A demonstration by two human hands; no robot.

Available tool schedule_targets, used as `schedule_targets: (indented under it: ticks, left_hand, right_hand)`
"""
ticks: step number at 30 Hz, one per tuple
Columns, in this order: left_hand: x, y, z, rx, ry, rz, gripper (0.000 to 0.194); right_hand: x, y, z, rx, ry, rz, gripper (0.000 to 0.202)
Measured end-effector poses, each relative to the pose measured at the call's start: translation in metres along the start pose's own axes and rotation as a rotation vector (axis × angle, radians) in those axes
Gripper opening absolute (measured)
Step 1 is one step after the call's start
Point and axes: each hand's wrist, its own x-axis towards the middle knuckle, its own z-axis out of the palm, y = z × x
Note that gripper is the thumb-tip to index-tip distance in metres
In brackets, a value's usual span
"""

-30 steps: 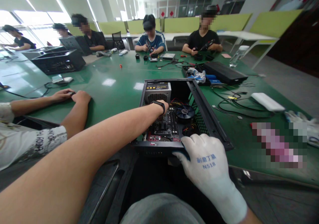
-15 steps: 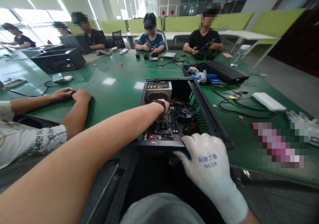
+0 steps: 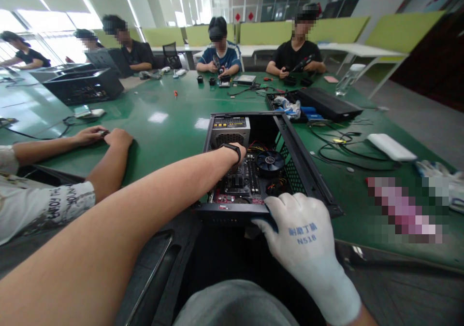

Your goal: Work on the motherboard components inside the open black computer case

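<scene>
An open black computer case [image 3: 311, 171] lies at the table's near edge, its inside facing up. My bare left hand [image 3: 239, 153], with a black band at the wrist, reaches into it beside the silver power supply [image 3: 230, 134], above the motherboard [image 3: 241, 183]; its fingers are hidden. My right hand [image 3: 297, 224], in a white glove, grips the case's near edge, thumb beneath and fingers over the rim. The round black fan [image 3: 270, 162] sits right of my left hand.
A co-worker's hands [image 3: 108, 136] rest on the green table [image 3: 155, 147] at left. Cables [image 3: 337, 152], a white box [image 3: 391, 148], a glove [image 3: 440, 176] and a pixelated pink item [image 3: 402, 210] lie right. Beyond the case are a black panel [image 3: 326, 105] and a bottle [image 3: 350, 80].
</scene>
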Motion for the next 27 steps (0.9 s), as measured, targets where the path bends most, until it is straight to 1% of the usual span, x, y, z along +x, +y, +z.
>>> schedule_targets:
  ticks: [7, 15, 22, 27]
  left_hand:
    - [0.0001, 0.0013, -0.0011, 0.121, -0.024, 0.010, 0.066]
    - [0.0058, -0.0016, 0.0033, 0.108, -0.016, 0.019, 0.065]
    - [0.0051, -0.0020, 0.0038, 0.066, -0.006, 0.012, 0.063]
    - [-0.0014, 0.0008, 0.0004, 0.085, -0.005, 0.024, 0.072]
  right_hand:
    - [0.0005, -0.0005, -0.0015, 0.012, 0.006, 0.005, 0.022]
    - [0.0001, 0.0006, 0.0003, 0.018, 0.004, 0.006, 0.023]
    - [0.0003, 0.0004, 0.0011, 0.012, -0.004, 0.004, 0.023]
    - [-0.0016, 0.0008, 0.0010, 0.020, 0.001, 0.003, 0.022]
